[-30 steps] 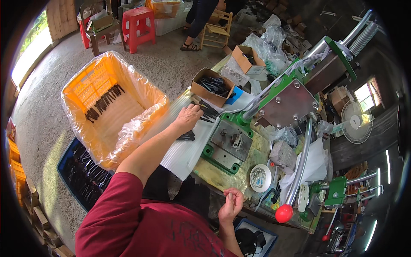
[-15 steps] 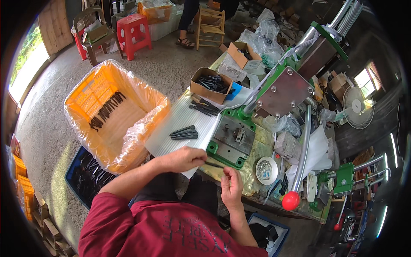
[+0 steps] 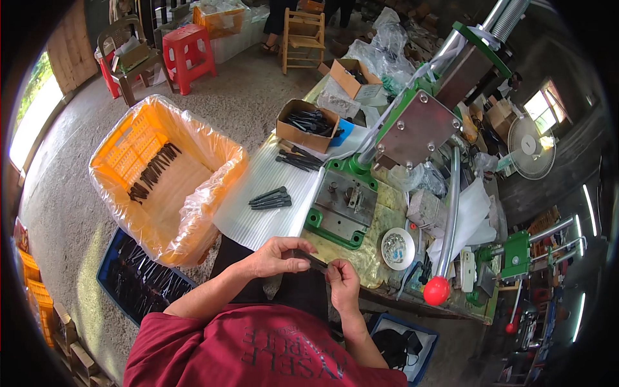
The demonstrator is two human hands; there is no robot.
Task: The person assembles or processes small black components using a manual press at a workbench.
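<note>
Between my two hands, close to my body, is a slim black piece [image 3: 314, 260] whose kind I cannot make out. My left hand [image 3: 277, 257] is closed round one end of it, with the thumb along it. The fingertips of my right hand [image 3: 343, 282] pinch the other end. Just beyond lies a small bundle of black slender parts [image 3: 270, 199] on a white ribbed foam sheet [image 3: 242, 222]. Farther back on the sheet is a second group of similar parts [image 3: 300, 158]. The green-framed hand press [image 3: 342, 206] stands to the right, its bed showing a small metal fixture.
A plastic-lined orange crate [image 3: 229, 174] with a row of dark parts stands left, beside a blue tray [image 3: 106, 274] of parts. A cardboard box [image 3: 284, 129] of black parts sits behind the sheet. Right are a white bowl [image 3: 398, 249] and the press lever's red knob [image 3: 437, 291].
Both hands have come slightly nearer my body with the black piece. My left hand's grip has turned so its thumb shows along the piece. The view has shifted a little.
</note>
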